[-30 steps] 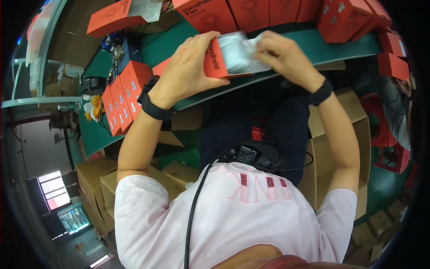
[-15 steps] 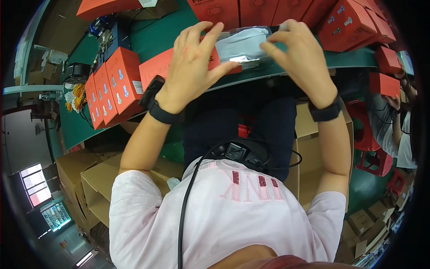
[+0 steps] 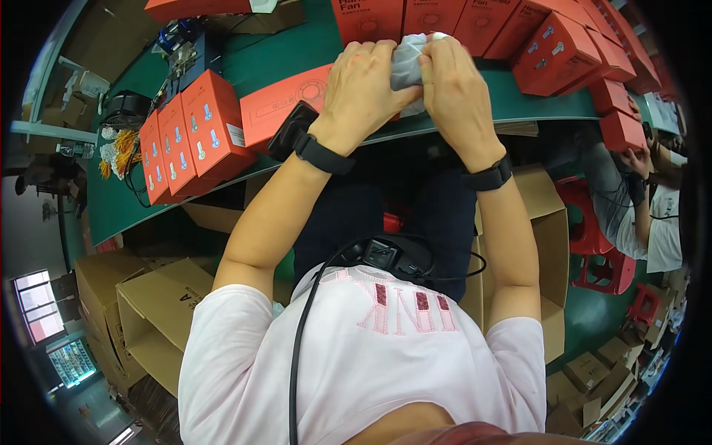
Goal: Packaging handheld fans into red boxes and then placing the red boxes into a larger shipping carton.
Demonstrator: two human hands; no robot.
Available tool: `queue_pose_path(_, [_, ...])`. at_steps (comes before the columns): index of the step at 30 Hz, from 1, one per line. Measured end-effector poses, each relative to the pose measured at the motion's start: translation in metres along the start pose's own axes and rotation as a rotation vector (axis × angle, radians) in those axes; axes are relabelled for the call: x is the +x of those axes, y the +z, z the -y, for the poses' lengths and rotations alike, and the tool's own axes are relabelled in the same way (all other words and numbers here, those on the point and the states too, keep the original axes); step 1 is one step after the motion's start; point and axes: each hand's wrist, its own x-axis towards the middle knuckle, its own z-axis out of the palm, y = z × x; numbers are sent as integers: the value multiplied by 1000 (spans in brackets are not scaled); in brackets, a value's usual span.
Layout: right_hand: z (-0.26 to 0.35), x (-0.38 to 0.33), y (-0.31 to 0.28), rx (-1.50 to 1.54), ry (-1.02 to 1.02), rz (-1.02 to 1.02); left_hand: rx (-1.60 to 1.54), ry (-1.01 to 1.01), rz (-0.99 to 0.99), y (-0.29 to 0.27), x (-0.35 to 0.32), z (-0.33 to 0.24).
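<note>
My left hand (image 3: 368, 87) and my right hand (image 3: 452, 89) meet over the green table (image 3: 289, 59), both closed around a white plastic-wrapped item (image 3: 406, 63). The item shows only between my thumbs and fingers; most of it is hidden. Under my left hand lies an open flat orange box (image 3: 278, 111). Both wrists wear black bands.
A row of upright orange boxes (image 3: 185, 137) stands at the table's left, more orange boxes (image 3: 564, 52) along the back and right. Open cardboard cartons (image 3: 159, 311) sit on the floor at left and another carton (image 3: 545, 245) at right. Another person (image 3: 653, 200) sits on a red stool at the right.
My hands have moved closer together and folded tightly over the white wrapped item, which was earlier spread wider between them above the orange box.
</note>
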Motion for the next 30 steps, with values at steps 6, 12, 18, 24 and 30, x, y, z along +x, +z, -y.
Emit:
queue_pose_path(6, [-4, -3, -6, 469, 251, -186, -61, -18, -99, 6, 13, -6])
queue_pose_path(12, [-20, -42, 3, 210, 2, 78, -1072, -25, -588, -37, 25, -3])
queue_pose_path(18, [10, -14, -56, 335, 260, -428, -1911, -340, -632, -69, 10, 11])
queue_pose_path(24, [69, -22, -127, 668, 308, -175, -2117, -735, -475, -68, 0, 7])
queue_pose_path(30, [101, -15, -118, 662, 268, 63, -2578, -587, 145, -53, -15, 43])
